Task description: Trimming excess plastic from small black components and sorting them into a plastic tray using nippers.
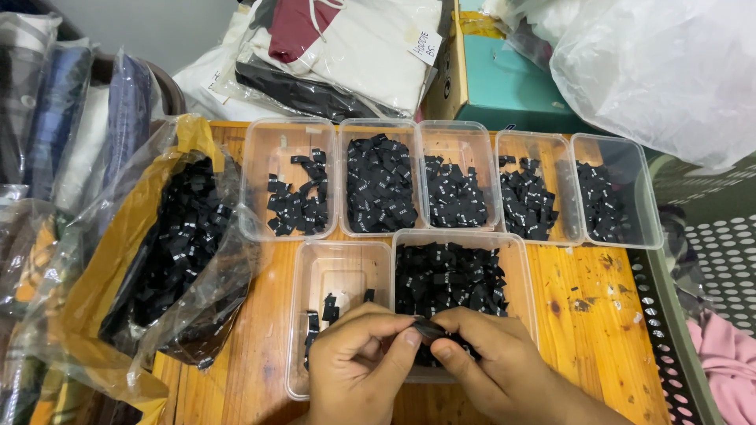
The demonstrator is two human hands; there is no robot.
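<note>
Head view: left hand (358,362) and right hand (492,358) meet at the near table edge, both pinching one small black label (428,329) between thumb and fingertips. The label sits above two near tubs — a sparse clear tub (303,315) left, a fuller tub (516,264) right.

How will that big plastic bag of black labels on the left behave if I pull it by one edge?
The plastic bag looks thin and crinkled, so it would probably stretch and slump rather than slide whole. Its mouth gapes open, so the loose black labels may spill out. Heaped full, it is likely heavy for such floppy film, and part of it overhangs the wooden table.
</note>
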